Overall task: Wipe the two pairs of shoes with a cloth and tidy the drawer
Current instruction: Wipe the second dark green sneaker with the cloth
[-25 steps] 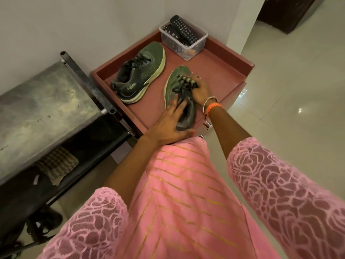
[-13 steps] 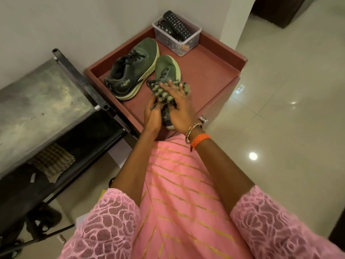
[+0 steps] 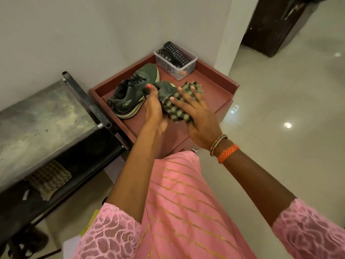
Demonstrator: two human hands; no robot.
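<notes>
Left hand [image 3: 153,107] grips one green sneaker [image 3: 164,88]; right hand [image 3: 197,116] presses one striped cloth [image 3: 175,109] onto it, fingers spread. Second sneaker [image 3: 133,90] lies along drawer [image 3: 214,94] left edge; one box [image 3: 175,61] at back corner.

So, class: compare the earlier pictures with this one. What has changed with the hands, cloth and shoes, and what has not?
The right hand has drawn the striped cloth from the toe of the near shoe back along it. The left hand, which lay flat on the heel, now grips that shoe's side. The far shoe, the box of remotes and the tray stay put.
</notes>
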